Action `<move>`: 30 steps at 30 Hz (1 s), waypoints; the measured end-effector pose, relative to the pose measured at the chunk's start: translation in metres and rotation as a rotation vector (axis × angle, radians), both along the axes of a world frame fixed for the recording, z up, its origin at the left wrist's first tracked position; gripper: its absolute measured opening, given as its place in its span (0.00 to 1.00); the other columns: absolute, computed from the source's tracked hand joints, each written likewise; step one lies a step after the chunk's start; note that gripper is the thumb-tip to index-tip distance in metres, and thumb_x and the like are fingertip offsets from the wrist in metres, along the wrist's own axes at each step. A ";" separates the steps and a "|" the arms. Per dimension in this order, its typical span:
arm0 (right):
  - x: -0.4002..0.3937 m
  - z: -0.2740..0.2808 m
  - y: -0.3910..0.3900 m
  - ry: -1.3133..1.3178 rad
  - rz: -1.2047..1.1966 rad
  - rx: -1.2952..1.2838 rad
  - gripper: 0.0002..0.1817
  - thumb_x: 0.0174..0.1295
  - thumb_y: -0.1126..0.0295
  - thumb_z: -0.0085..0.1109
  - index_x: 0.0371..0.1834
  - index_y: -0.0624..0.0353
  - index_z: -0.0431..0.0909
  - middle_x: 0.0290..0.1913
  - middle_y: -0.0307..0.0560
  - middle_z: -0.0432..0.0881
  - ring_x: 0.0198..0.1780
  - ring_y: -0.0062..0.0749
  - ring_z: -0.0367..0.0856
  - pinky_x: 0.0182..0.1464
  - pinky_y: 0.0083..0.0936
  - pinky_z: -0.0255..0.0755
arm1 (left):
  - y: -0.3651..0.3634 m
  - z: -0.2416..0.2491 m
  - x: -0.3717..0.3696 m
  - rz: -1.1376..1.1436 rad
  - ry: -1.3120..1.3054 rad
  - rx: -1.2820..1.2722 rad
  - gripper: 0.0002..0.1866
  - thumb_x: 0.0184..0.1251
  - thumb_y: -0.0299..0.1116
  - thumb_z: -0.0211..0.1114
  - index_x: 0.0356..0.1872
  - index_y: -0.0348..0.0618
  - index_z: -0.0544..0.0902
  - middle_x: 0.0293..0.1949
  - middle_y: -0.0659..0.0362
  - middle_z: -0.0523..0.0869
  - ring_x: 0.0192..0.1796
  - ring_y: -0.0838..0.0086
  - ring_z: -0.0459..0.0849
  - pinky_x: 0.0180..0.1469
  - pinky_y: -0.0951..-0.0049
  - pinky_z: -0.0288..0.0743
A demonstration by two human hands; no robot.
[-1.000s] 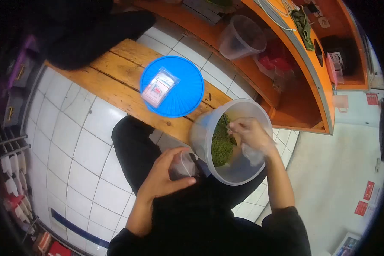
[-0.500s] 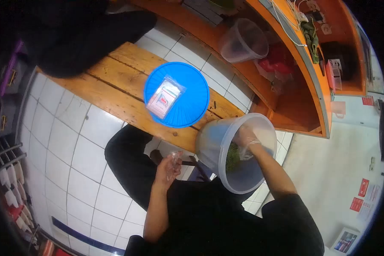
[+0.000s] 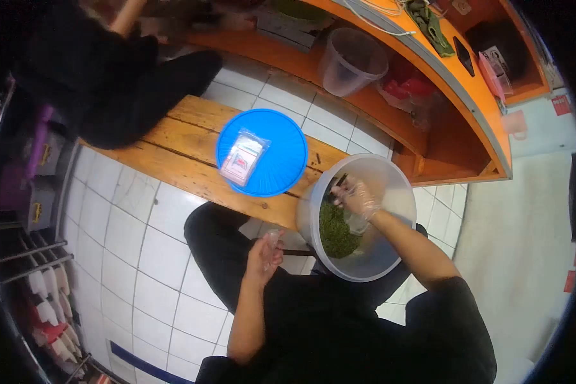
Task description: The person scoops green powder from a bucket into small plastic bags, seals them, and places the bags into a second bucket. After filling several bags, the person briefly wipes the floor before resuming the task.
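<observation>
A tall see-through plastic bucket [image 3: 406,185] leans at the bench end, its mouth turned towards me. Inside it lies a heap of finely shredded green leaves [image 3: 338,233]. My right hand [image 3: 358,198], in a clear plastic glove, is inside the bucket above the heap. Its fingers are closed near a small dark thing that I cannot make out. My left hand [image 3: 264,259] is held low beside the bench, fingers wrapped round a crumpled piece of clear plastic [image 3: 272,238]. A round blue lid [image 3: 285,160] lies on the bench, with a clear packet [image 3: 243,157] on top.
The wooden bench [image 3: 173,144] runs off to the upper left, where another person in black [image 3: 147,96] sits. Orange shelving [image 3: 441,137] stands beyond it, holding another clear bucket [image 3: 352,61]. A metal rack [image 3: 38,256] stands at far left. White tiles cover the floor.
My view has shifted, and the bucket's mouth shows more of the green heap. My right hand has lifted towards the near-bench side of the bucket. My left hand still holds the clear plastic.
</observation>
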State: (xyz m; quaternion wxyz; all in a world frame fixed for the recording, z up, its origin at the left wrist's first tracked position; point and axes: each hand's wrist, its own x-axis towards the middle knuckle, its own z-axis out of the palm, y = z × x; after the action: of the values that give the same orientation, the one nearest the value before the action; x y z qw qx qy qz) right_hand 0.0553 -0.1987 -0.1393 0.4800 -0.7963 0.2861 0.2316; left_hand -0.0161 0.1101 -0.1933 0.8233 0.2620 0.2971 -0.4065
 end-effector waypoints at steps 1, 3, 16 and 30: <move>-0.001 0.021 -0.001 -0.060 -0.048 0.076 0.11 0.72 0.70 0.63 0.49 0.66 0.76 0.40 0.49 0.84 0.33 0.27 0.85 0.32 0.25 0.81 | 0.005 0.000 -0.005 0.036 -0.015 -0.049 0.30 0.75 0.54 0.59 0.64 0.37 0.78 0.37 0.61 0.80 0.31 0.78 0.73 0.30 0.79 0.64; -0.009 0.056 -0.008 -0.137 -0.116 0.153 0.11 0.72 0.70 0.63 0.49 0.66 0.77 0.41 0.49 0.84 0.32 0.27 0.84 0.32 0.24 0.81 | 0.007 0.005 -0.010 0.048 -0.044 -0.099 0.30 0.75 0.53 0.59 0.64 0.36 0.77 0.37 0.61 0.80 0.31 0.78 0.74 0.30 0.79 0.64; -0.094 0.164 -0.029 -0.521 -0.549 0.457 0.12 0.70 0.68 0.67 0.50 0.59 0.79 0.39 0.44 0.85 0.25 0.19 0.79 0.27 0.18 0.74 | -0.034 0.207 0.030 -0.182 -1.006 0.614 0.37 0.64 0.48 0.73 0.68 0.31 0.75 0.47 0.61 0.79 0.51 0.75 0.77 0.58 0.73 0.69; -0.118 0.207 -0.020 -0.600 -0.489 0.294 0.12 0.69 0.68 0.68 0.49 0.62 0.79 0.37 0.45 0.87 0.25 0.16 0.76 0.23 0.15 0.71 | -0.110 0.223 0.020 -0.376 -1.950 1.208 0.36 0.54 0.40 0.79 0.64 0.35 0.78 0.47 0.47 0.83 0.46 0.55 0.82 0.50 0.62 0.75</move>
State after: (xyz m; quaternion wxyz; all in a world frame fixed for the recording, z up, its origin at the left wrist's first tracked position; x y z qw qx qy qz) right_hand -0.0628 -0.2182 0.0675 0.6916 -0.6602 0.2779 -0.0932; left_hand 0.0038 0.0005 0.0297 0.3707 0.8537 -0.3608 0.0598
